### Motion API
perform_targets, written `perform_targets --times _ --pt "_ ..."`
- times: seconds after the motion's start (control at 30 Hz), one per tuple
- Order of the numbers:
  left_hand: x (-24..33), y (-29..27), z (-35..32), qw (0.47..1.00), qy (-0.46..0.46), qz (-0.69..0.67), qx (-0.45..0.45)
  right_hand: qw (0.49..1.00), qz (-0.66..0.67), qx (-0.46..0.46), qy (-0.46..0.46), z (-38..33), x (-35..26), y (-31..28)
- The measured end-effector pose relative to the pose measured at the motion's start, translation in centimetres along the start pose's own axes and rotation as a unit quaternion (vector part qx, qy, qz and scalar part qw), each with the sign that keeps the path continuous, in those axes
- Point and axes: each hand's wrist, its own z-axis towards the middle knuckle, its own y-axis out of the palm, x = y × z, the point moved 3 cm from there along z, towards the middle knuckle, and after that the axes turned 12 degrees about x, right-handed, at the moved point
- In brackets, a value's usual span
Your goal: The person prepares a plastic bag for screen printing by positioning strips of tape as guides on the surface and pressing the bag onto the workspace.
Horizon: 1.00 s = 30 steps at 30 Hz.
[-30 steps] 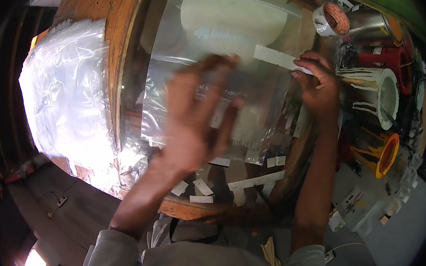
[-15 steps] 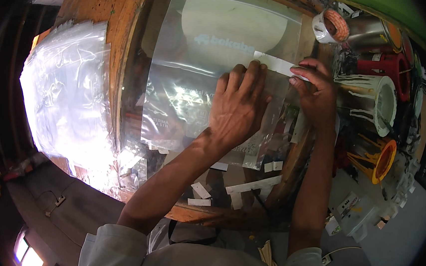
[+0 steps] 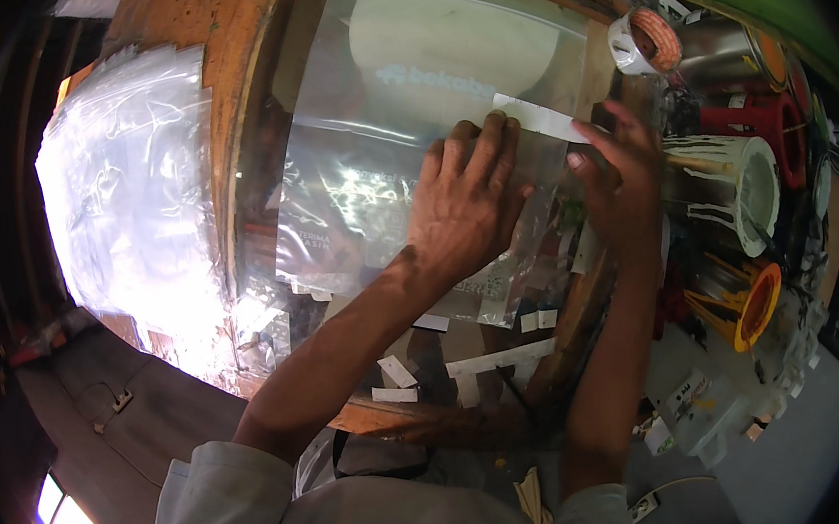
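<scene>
A clear plastic bag (image 3: 365, 208) with pale printing lies flat on the work surface in front of me. Across its right half runs a white strip (image 3: 539, 119), tilted down toward the right. My left hand (image 3: 465, 187) lies palm down on the bag, fingers stretched, its fingertips at the strip's lower edge near the left end. At the other end is my right hand (image 3: 623, 180), slightly blurred, with thumb and fingers apart. Its index fingertip is at the strip's end; whether it touches cannot be told.
A fanned stack of clear bags (image 3: 129, 200) lies at left in bright glare. Along the right stand a tape roll (image 3: 644, 41), a paint-streaked white container (image 3: 740, 194), an orange-rimmed can (image 3: 756, 303) and a red container (image 3: 765, 127). Several white scraps (image 3: 396, 371) lie below the bag.
My right thumb and fingers have parted from their pinch on the strip's right end. My left hand stays in place on the bag. The whole view has shifted slightly.
</scene>
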Motion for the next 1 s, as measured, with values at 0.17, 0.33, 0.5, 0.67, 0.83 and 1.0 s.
perform_targets --times 0.17,0.33,0.5,0.67,0.83,1.0 --pt "-0.3 0.1 -0.2 1.000 -0.006 0.001 0.010 0.976 -0.155 0.097 0.118 -4.3 -7.6 -6.2" --pt "-0.3 -0.1 -0.2 1.000 -0.005 0.014 0.003 0.942 -0.220 -0.207 0.149 -14.3 -11.9 -9.4" --pt "-0.2 0.0 -0.1 1.000 0.001 0.002 -0.003 0.880 -0.161 -0.337 0.294 -21.8 -10.7 -10.2" --pt "0.0 -0.2 0.0 1.000 -0.003 0.019 -0.019 0.932 -0.165 -0.252 0.202 -20.9 -11.8 -10.0" --pt "0.0 0.0 0.0 1.000 -0.008 0.012 -0.025 0.948 -0.116 -0.229 0.189 -24.2 -11.8 -10.5" --pt "-0.1 0.0 -0.1 0.999 -0.015 0.013 -0.030 0.854 0.130 0.179 0.471 -19.2 -10.3 -12.0"
